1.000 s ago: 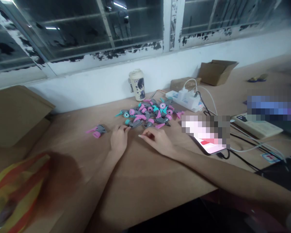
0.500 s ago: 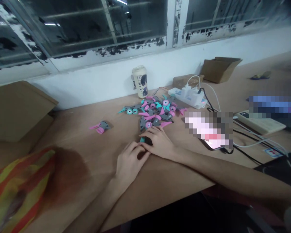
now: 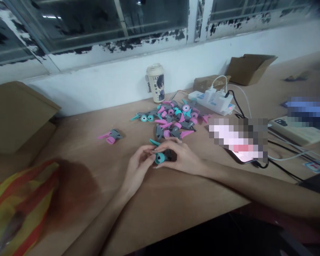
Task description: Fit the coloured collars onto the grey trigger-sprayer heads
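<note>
Between my hands, just above the tabletop, is a small teal-and-grey plastic piece [image 3: 160, 158] with a round teal ring and a pointed teal blade. My right hand [image 3: 185, 156] curls around its grey end, thumb below and fingers above. The fingertips of my left hand [image 3: 138, 167] pinch its teal side. Beyond them lies a pile of similar pink, teal and grey plastic pieces [image 3: 173, 119]. One pink-and-grey piece [image 3: 111, 136] sits apart, to the left of the pile.
A lidded coffee cup [image 3: 156, 83] stands behind the pile by the wall. Rightward are a power strip [image 3: 214, 101] with cables, a lit phone [image 3: 237, 144] and an open carton [image 3: 249, 69]. A cardboard box [image 3: 18, 113] and a red-yellow striped bag [image 3: 24, 206] occupy the left.
My hands have moved slightly apart and turned, so the teal ring and blade of the piece now show. The camera view has shifted a little.
</note>
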